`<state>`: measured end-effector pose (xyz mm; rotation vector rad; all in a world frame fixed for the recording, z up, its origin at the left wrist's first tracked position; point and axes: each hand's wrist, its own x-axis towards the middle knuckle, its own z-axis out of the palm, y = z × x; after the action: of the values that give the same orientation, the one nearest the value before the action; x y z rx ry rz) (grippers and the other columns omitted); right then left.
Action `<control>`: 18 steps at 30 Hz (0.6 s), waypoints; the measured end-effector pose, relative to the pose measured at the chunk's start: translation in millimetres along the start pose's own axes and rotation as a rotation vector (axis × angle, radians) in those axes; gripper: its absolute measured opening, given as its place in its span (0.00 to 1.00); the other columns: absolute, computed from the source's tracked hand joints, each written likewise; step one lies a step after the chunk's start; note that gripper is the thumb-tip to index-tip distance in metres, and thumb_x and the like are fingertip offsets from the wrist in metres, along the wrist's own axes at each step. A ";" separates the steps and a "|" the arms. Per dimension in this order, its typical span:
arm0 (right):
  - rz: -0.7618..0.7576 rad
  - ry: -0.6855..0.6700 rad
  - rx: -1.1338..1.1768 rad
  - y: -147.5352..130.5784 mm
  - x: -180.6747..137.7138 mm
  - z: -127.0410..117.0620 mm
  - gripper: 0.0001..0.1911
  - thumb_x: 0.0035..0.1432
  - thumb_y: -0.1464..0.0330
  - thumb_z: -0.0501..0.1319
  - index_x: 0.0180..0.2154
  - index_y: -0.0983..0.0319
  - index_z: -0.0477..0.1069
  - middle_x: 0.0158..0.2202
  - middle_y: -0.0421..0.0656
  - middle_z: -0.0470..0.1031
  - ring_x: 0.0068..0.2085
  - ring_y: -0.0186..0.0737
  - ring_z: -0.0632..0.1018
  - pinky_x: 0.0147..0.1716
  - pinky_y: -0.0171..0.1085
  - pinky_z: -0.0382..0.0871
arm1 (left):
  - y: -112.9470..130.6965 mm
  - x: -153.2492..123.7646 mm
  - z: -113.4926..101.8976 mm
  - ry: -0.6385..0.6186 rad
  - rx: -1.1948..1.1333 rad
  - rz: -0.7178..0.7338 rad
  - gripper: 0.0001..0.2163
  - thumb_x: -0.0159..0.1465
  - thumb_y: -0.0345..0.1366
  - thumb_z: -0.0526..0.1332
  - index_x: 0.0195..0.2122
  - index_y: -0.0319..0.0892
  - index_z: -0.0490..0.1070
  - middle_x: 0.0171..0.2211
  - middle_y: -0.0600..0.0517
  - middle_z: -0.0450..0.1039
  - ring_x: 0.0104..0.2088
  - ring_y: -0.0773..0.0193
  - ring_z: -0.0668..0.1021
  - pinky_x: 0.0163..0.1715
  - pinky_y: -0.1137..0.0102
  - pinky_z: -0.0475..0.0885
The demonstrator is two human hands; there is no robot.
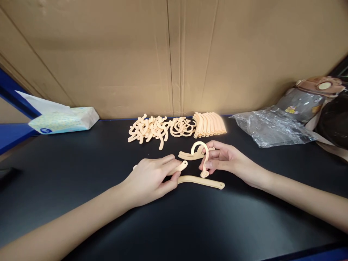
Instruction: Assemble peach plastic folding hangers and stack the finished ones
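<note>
My left hand (152,180) rests on the black table (81,174) and pinches a beige plastic hanger arm (181,167) between thumb and fingers. A second beige arm (202,181) lies just in front of it, its left end by my left thumb. My right hand (221,157) grips a beige hook piece (202,156), holding it upright with its foot near the lying arm. A couple more arm pieces (189,156) lie behind the hook, partly hidden by my right fingers.
At the back lie a loose pile of hook pieces (148,129), some ring-like pieces (182,127) and a neat row of stacked arms (209,124). A tissue pack (63,119) sits back left, a crumpled clear bag (272,127) and a drinking bottle (307,99) back right. Cardboard walls the rear.
</note>
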<state>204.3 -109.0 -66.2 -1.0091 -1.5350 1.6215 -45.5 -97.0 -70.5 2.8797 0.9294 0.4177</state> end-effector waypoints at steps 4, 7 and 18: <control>0.000 -0.002 0.017 -0.5 0.3 0.8 0.14 0.56 0.67 0.65 0.41 0.60 0.62 0.33 0.40 0.78 0.35 0.36 0.79 0.37 0.37 0.71 | 1.6 -0.4 -1.1 -0.021 -0.075 0.049 0.09 0.66 0.33 0.49 0.39 0.42 0.69 0.27 0.56 0.65 0.23 0.70 0.68 0.22 0.75 0.59; 0.007 0.024 0.006 0.1 1.1 0.9 0.14 0.55 0.66 0.65 0.40 0.60 0.62 0.34 0.41 0.79 0.35 0.37 0.80 0.35 0.36 0.71 | 6.4 -1.7 -1.8 -0.050 -0.108 0.066 0.08 0.66 0.33 0.51 0.38 0.42 0.69 0.27 0.56 0.66 0.24 0.69 0.68 0.22 0.75 0.59; 0.037 0.043 0.014 0.5 3.4 1.3 0.16 0.53 0.67 0.67 0.41 0.61 0.63 0.34 0.43 0.80 0.34 0.38 0.80 0.35 0.36 0.71 | 22.5 -3.2 -1.5 -0.080 -0.165 0.056 0.07 0.67 0.38 0.54 0.35 0.42 0.67 0.27 0.57 0.64 0.24 0.70 0.68 0.21 0.73 0.57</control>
<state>201.6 -106.7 -67.0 -1.0640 -1.4829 1.6229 -35.8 -117.2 -66.1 2.7556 0.7658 0.3626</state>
